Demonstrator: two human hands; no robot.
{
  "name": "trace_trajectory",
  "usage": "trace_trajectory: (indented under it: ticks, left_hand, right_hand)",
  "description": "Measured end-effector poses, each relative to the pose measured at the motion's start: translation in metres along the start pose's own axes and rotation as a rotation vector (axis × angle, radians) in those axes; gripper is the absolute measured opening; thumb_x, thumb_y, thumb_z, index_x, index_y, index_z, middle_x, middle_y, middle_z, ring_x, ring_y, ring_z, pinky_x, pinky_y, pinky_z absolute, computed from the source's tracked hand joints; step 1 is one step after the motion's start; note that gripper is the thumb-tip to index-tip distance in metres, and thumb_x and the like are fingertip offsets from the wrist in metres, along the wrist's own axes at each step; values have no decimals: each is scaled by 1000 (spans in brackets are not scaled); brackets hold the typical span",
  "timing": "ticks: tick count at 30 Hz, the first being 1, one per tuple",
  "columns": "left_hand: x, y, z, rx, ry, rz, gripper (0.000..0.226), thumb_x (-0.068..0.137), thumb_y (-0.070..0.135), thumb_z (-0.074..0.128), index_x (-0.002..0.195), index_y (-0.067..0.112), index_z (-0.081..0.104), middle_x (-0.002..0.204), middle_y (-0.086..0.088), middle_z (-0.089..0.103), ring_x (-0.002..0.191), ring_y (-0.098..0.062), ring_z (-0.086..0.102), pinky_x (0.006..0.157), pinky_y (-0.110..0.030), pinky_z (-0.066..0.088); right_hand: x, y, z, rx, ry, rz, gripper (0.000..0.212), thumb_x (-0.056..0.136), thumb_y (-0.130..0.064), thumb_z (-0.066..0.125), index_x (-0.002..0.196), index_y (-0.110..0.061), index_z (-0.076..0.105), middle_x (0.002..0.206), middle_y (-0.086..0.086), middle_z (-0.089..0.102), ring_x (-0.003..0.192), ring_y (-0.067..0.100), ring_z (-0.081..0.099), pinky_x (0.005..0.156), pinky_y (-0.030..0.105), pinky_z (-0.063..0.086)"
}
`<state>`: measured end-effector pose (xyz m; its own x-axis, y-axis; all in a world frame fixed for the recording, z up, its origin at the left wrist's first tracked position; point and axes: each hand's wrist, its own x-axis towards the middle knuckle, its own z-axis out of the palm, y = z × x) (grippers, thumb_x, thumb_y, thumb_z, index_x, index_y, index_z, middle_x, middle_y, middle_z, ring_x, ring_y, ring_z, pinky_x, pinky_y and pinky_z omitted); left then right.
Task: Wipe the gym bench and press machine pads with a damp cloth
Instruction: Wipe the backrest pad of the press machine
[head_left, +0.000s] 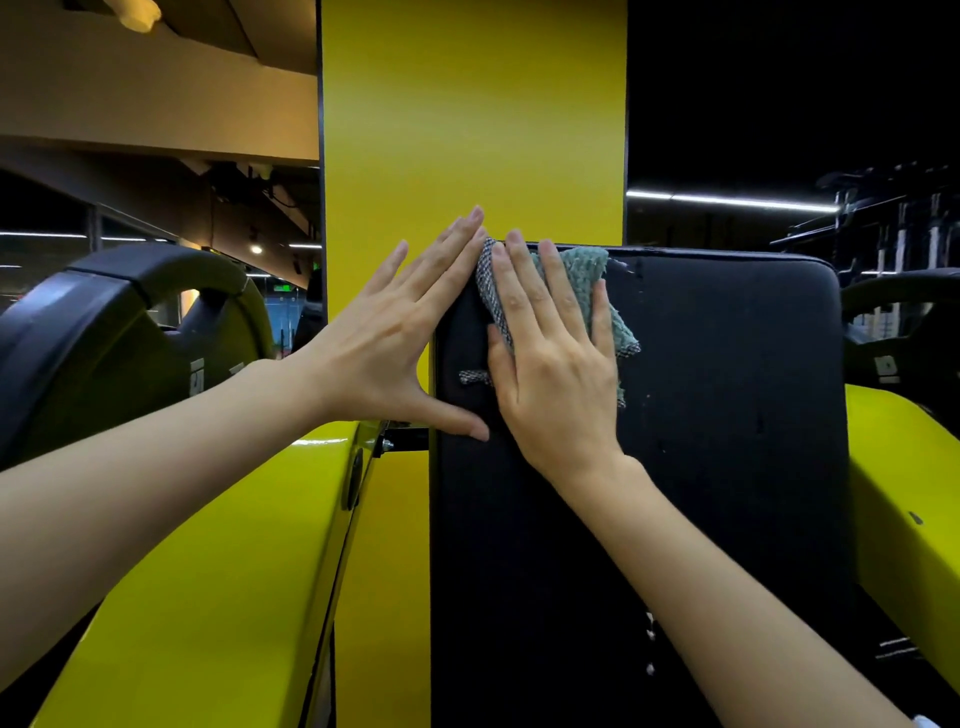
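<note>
Head view, the only 1 given: right hand (553, 374) laid flat, fingers spread and extended, pinning a damp cloth (582, 291) against the upper left corner of the black back pad (727, 415); not clenched round the cloth, only pressing it with the palm. Left hand (387, 332) also flat and released, holding nothing, braced along the pad's left edge with the thumb touching the pad face and the fingertips near the top corner. Cloth showed a teal side and a checked grey side, bunched, partly hidden under the right hand.

Progress, as a judgement: wiping at the top corner, so probably early on this pad; a few pale specks lay on the face right of the cloth and lower down; most of the face below and to the right looked not yet covered; bench not in view, so its state could not be told.

Pad stood upright, face toward the camera, long axis vertical, between yellow frame arms (218, 597), in front of a yellow pillar (472, 130).
</note>
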<state>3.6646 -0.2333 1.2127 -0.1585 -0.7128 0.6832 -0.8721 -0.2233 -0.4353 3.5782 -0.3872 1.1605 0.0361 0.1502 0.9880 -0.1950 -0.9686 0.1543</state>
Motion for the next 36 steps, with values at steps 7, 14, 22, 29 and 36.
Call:
trace_trajectory:
  ticks: [7, 14, 22, 29, 36]
  left_hand:
    - [-3, 0, -4, 19, -30, -24, 132, 65, 91, 47, 159, 13, -5, 167, 2, -13, 152, -9, -13, 123, -46, -4]
    - [-2, -3, -6, -64, -28, -23, 107, 83, 81, 36, 159, 17, -2, 166, 7, -12, 151, -3, -13, 125, -45, -3]
    - [-2, 0, -2, -137, 19, -26, 101, 86, 73, 38, 159, 16, 1, 167, 7, -8, 152, -5, -9, 125, -40, 0]
    - [-4, 7, 2, -94, 40, -87, 99, 87, 74, 33, 159, 15, 1, 167, 4, -8, 152, -6, -10, 125, -43, 0]
    - [-3, 5, -1, -62, 7, -84, 98, 87, 76, 30, 159, 17, -1, 166, 7, -10, 151, -3, -13, 125, -44, -3]
  right_hand:
    - [2, 46, -15, 13, -18, 111, 52, 103, -27, 34, 154, -16, 34, 160, 0, 31, 150, 17, 22, 123, 47, 11]
    - [1, 63, -21, 65, 22, 312, 54, 102, -32, 27, 154, -18, 33, 161, -2, 29, 151, 17, 18, 123, 50, 15]
    - [5, -7, 1, 119, 36, 98, 51, 102, -26, 37, 150, -12, 40, 157, 4, 38, 148, 22, 30, 120, 43, 17]
    - [3, 29, -8, 69, 6, 46, 49, 102, -16, 47, 150, -12, 41, 157, 3, 38, 148, 21, 29, 121, 45, 24]
    - [-7, 102, -38, 41, -35, 232, 51, 103, -15, 40, 153, -13, 34, 160, 2, 32, 151, 19, 19, 123, 46, 15]
